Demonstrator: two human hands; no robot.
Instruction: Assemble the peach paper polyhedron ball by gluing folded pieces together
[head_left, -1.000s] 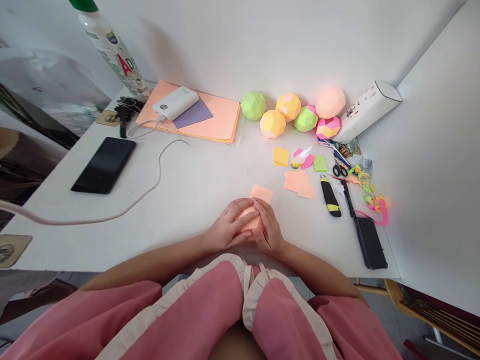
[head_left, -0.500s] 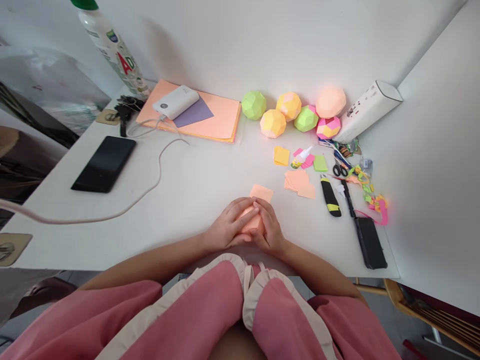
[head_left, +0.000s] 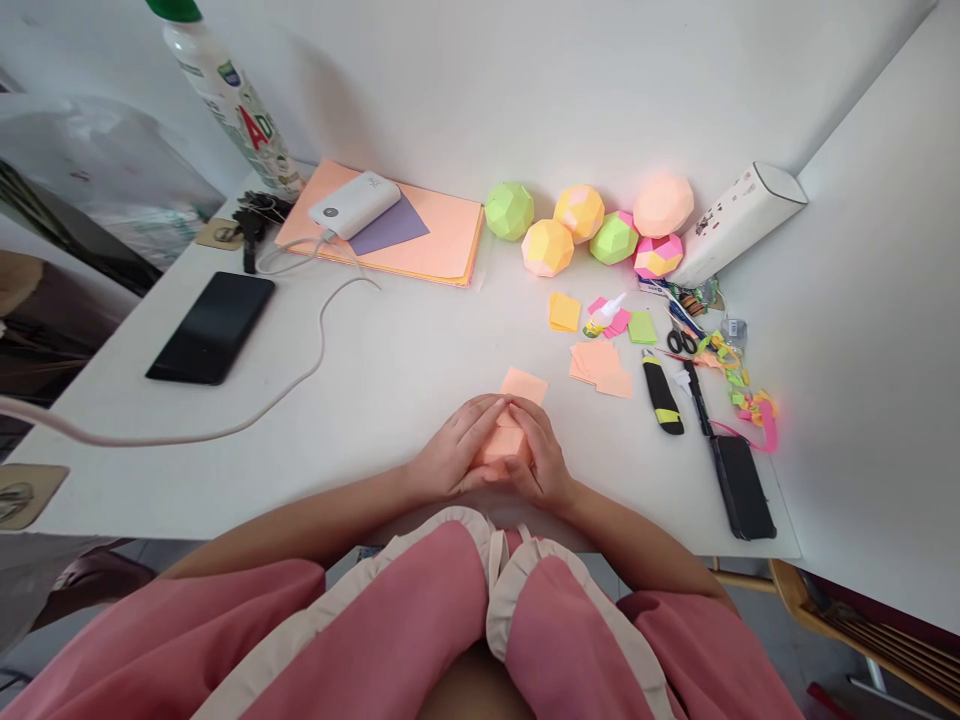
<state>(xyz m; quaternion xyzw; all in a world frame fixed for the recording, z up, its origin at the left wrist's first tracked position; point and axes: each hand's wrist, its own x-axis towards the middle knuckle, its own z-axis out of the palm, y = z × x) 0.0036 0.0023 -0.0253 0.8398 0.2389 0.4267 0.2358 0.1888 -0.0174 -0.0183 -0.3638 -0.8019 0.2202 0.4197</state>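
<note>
Near the front edge of the white table, a peach folded-paper ball [head_left: 507, 442] sits cupped between both of my hands. My left hand [head_left: 452, 447] wraps its left side and my right hand [head_left: 547, 462] its right, with the fingertips meeting at the far side. Part of the ball is covered by the fingers. Just beyond the fingertips lies a peach paper square [head_left: 525, 383]. More peach squares [head_left: 596, 365] are spread to the right, with yellow squares [head_left: 563, 312] and green squares [head_left: 642, 326] farther back. A small glue bottle [head_left: 604, 314] rests on pink paper pieces.
Several finished paper balls [head_left: 581, 212] line the wall beside a white box [head_left: 739, 225]. On the right are a utility knife [head_left: 663, 395], scissors [head_left: 682, 341] and a black case [head_left: 741, 487]. Leftward lie a phone [head_left: 212, 328], a cable [head_left: 321, 345], a power bank [head_left: 355, 205] and paper sheets [head_left: 442, 240].
The fingers of my left hand have shifted off the front of the peach ball, so more of its top shows. Both hands stay around it.
</note>
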